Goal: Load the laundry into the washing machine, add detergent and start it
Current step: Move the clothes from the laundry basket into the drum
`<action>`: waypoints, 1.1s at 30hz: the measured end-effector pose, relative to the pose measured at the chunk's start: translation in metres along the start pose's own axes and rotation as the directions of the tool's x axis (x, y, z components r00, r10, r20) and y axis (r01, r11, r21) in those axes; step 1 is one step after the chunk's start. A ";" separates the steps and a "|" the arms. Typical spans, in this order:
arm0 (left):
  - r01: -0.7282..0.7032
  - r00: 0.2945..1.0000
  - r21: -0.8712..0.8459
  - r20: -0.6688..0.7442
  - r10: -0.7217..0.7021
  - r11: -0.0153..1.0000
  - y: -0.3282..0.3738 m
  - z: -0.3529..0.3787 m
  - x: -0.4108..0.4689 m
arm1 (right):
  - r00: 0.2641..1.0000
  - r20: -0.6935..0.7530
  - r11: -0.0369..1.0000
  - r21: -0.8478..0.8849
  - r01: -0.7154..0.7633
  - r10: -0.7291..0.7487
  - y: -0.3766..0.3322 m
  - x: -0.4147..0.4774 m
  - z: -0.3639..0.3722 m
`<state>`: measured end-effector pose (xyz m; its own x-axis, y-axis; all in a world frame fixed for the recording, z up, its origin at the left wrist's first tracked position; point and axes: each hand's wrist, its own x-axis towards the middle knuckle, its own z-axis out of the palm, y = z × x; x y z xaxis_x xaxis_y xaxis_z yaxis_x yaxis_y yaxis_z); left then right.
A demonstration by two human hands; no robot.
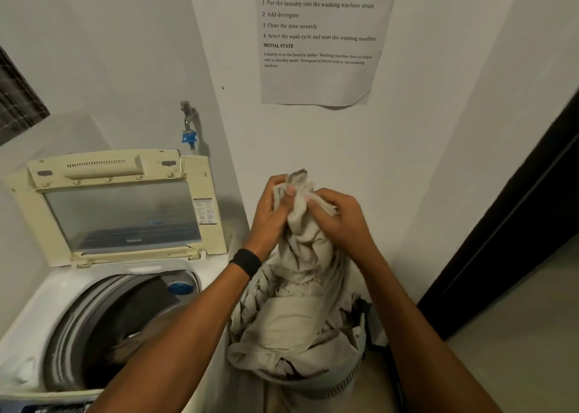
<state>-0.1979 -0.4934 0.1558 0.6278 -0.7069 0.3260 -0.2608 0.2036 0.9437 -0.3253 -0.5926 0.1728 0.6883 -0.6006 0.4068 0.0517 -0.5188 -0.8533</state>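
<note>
The 2 hands are raised together in front of the wall, both grasping the top of a pale beige cloth [300, 256]. The left hand [272, 212] has its fingers curled round the bunched upper edge, thumb pressed onto the fabric. The right hand [338, 221] pinches the same bunch just beside it, so the hands are almost touching. A black wristband [246, 261] sits on the left wrist.

The cloth hangs down from the hands, and its lower folds lie in the laundry basket [341, 381], which stands on the floor just right of the washing machine [37, 312]. The laundry fills the basket and spills over its rim.

The washing machine is a top loader with its lid [122, 215] tilted up against the wall. The drum [125, 318] is open, with something dark inside that is too blurred to tell.

Behind the machine a tap [188, 121] with a blue fitting sticks out of the wall. A printed sheet of paper [319, 77] is stuck on the wall above the hands.
</note>
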 end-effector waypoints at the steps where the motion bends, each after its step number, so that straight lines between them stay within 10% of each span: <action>1: 0.001 0.999 -0.005 0.045 -0.001 1.000 -0.001 0.002 -0.001 | 0.999 -0.009 0.999 -0.014 -0.035 0.035 -0.002 0.002 0.011; 7: -0.036 0.999 0.060 0.024 0.035 0.998 -0.010 -0.009 0.008 | 0.944 -0.233 0.970 -0.001 -0.241 0.235 0.007 0.001 0.040; 17: -0.107 0.988 0.054 -0.110 0.113 0.993 -0.014 -0.054 0.034 | 0.963 -0.246 0.893 -0.400 -0.207 0.113 0.051 -0.092 0.071; 26: -0.123 0.992 0.013 0.037 0.122 0.992 -0.046 -0.056 0.021 | 0.893 -0.444 0.986 -0.105 -0.128 0.069 0.005 -0.072 0.049; 33: -0.050 0.963 -0.173 0.251 0.093 0.984 -0.043 -0.040 0.004 | 0.936 -0.323 0.984 -0.066 -0.167 0.137 -0.007 -0.024 0.076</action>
<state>-0.1549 -0.4775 0.1189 0.3965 -0.8321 0.3878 -0.1612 0.3528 0.9217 -0.2876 -0.5284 0.1443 0.4175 -0.8304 0.3690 -0.1118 -0.4500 -0.8860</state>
